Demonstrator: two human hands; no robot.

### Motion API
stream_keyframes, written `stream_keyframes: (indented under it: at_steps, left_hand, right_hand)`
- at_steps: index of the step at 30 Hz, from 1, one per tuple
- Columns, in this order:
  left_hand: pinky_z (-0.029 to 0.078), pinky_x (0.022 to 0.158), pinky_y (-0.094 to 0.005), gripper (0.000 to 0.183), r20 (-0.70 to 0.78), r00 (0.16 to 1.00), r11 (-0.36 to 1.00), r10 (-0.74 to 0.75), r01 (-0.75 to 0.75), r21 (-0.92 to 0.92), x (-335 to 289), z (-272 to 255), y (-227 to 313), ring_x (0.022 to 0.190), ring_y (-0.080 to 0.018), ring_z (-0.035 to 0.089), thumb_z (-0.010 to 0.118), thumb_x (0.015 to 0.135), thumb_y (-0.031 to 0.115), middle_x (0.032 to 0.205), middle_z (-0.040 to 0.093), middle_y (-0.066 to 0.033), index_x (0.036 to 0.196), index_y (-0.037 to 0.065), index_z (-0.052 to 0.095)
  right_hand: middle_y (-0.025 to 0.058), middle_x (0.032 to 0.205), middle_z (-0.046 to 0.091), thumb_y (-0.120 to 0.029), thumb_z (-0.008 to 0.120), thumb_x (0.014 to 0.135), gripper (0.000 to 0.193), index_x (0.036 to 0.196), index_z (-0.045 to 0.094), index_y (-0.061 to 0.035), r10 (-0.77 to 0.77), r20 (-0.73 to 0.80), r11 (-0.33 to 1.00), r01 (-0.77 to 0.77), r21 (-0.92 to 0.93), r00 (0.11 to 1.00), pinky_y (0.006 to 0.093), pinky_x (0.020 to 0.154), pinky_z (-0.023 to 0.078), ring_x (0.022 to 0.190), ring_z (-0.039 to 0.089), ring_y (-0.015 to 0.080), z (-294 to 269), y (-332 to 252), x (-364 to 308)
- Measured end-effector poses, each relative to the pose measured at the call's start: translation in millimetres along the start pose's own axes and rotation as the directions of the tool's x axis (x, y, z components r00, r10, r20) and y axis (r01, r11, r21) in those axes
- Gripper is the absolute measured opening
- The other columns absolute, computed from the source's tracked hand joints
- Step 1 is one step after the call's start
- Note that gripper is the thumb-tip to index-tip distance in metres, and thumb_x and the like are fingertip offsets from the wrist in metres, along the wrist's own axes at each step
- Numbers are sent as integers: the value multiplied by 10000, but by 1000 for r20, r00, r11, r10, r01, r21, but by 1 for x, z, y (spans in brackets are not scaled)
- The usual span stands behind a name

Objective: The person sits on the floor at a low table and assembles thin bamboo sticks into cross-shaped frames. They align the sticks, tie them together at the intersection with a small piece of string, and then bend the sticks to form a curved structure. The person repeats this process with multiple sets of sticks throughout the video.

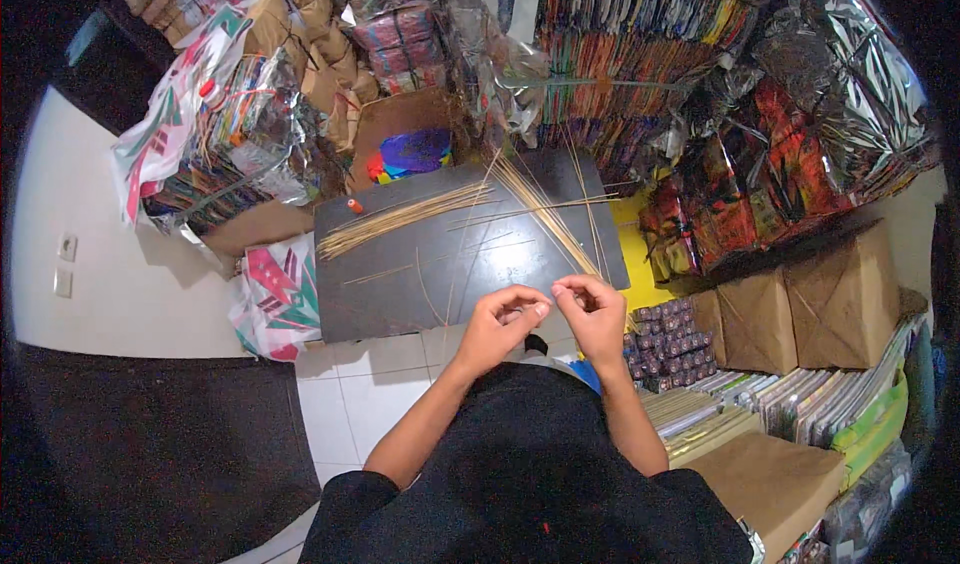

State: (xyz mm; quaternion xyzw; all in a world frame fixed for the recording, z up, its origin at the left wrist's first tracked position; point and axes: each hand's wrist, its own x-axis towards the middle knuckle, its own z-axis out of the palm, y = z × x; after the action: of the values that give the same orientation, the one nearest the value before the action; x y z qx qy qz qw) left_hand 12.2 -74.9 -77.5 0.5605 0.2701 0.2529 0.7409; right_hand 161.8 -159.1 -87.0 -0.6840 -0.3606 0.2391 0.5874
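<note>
Close together over the near edge of a dark table (385, 309), both my hands are closed in a pinch. My left hand (503, 324) has thumb and fingertips together. Just beside it, my right hand (592, 314) pinches too, its fingertips almost meeting the left's. Whatever lies between them is too thin to make out. Beyond the hands, a bundle of thin bamboo sticks (545, 214) slants across the table. A second bundle of bamboo sticks (400, 221) spreads at the far left. A few single sticks (380, 275) lie loose, and others cross over the table's middle.
A small orange spool-like object (355, 206) sits at the table's far left. Behind stands an open cardboard box (400, 114) with colourful material. Tall plastic-wrapped stacks (620, 54) crowd the back; brown paper parcels (838, 294) and small dark patterned blocks (672, 344) line the right.
</note>
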Motion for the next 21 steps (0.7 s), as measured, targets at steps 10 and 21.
stream_keyframes:
  at_steps: [10,21]
  left_hand:
    - [451,559,-235,167,-2,978,963,-211,207,-171,14,-9,-11,642,-77,565,718,910,137,815,660,-17,1031,22,706]
    - [420,525,-196,252,139,922,876,-361,387,-288,23,-14,-1,664,-54,571,745,891,159,870,667,16,1116,67,679]
  right_hand:
    - [-44,810,639,-73,741,865,96,924,732,2,-28,51,1000,28,-10,998,179,548,338,649,453,1,-2,-7,-1]
    - [55,804,699,-102,749,840,129,931,740,-12,-65,101,994,73,-79,993,246,556,426,624,547,83,-9,-20,-1]
